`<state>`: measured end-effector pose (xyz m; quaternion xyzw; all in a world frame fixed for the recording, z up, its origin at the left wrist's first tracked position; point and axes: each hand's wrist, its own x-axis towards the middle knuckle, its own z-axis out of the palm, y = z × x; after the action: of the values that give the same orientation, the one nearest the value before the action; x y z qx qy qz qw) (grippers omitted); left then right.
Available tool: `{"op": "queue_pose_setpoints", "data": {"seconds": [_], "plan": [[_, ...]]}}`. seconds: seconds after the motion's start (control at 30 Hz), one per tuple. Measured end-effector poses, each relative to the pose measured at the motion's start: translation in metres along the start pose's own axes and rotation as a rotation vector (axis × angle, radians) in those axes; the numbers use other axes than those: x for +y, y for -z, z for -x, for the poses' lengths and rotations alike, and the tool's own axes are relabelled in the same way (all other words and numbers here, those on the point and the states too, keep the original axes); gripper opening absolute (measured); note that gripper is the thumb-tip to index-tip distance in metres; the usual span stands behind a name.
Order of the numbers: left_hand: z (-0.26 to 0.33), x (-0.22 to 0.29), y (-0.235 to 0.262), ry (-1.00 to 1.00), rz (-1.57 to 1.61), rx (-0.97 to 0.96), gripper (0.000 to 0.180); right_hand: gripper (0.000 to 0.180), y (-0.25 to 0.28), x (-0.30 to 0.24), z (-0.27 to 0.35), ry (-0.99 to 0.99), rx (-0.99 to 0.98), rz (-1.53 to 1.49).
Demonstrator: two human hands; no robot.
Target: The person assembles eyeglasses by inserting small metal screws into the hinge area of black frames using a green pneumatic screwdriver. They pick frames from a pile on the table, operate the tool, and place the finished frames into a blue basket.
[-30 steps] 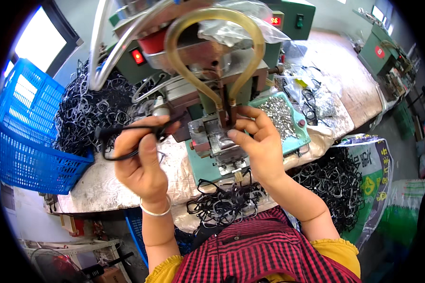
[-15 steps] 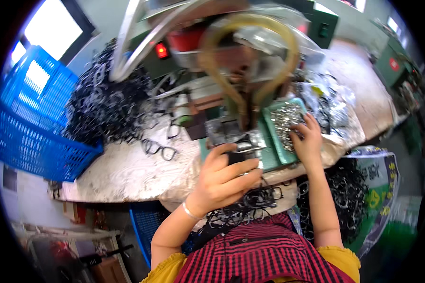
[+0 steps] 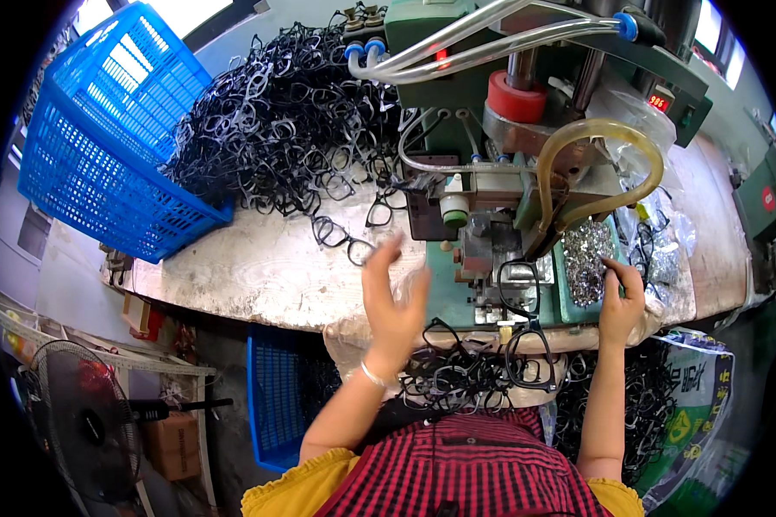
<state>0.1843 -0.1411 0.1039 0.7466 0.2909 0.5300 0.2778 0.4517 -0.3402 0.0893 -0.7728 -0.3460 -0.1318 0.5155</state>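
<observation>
My left hand (image 3: pixel 394 306) is raised over the front of the table, thumb and fingers apart, holding nothing. Beyond its fingertips lies a pair of dark eyeglass frames (image 3: pixel 328 231). Another black eyeglass frame (image 3: pixel 550 353) sits at the front of the green press (image 3: pixel 444 293), one rim on the metal fixture and the other hanging over the table edge. My right hand (image 3: pixel 622 303) is at the right side of a green tray (image 3: pixel 578 314) of small shiny metal parts (image 3: pixel 588 258). Its thumb and fingertips are pinched together; anything between them is too small to make out.
Black eyeglass frames are heaped (image 3: pixel 276 112) at the back left beside a tipped blue basket (image 3: pixel 121 185). A curved yellowish tube (image 3: pixel 599 129) hangs over the tray. More frames (image 3: pixel 457 375) lie below the table edge, with another blue basket (image 3: pixel 272 405) and a fan (image 3: pixel 86 418) lower left.
My left hand has left the press fixture, moving left and spreading its fingers. The eyeglass frame at the press now shows plainly. My right hand remains at the parts tray. The head view has shifted.
</observation>
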Motion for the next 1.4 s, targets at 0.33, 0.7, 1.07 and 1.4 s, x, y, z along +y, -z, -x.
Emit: {"op": "queue_pose_setpoints", "data": {"seconds": [0.33, 0.7, 1.07, 1.4], "plan": [[-0.039, -0.090, -0.036, 0.217, -0.051, -0.346, 0.042, 0.013, -0.023, -0.023, -0.011, -0.161, -0.051, -0.290], [-0.039, -0.109, 0.037, -0.119, -0.568, -0.126, 0.045, 0.014, 0.037, 0.018, 0.032, -0.109, 0.089, 0.084], [-0.061, -0.136, 0.057, -0.106, -0.575, -0.572, 0.029, 0.039, -0.039, -0.105, -0.018, 0.015, -0.094, -0.492], [-0.072, 0.088, 0.019, -0.374, 0.644, -0.149, 0.030, 0.054, -0.042, -0.122, -0.012, -0.226, -0.258, -0.892]]}}
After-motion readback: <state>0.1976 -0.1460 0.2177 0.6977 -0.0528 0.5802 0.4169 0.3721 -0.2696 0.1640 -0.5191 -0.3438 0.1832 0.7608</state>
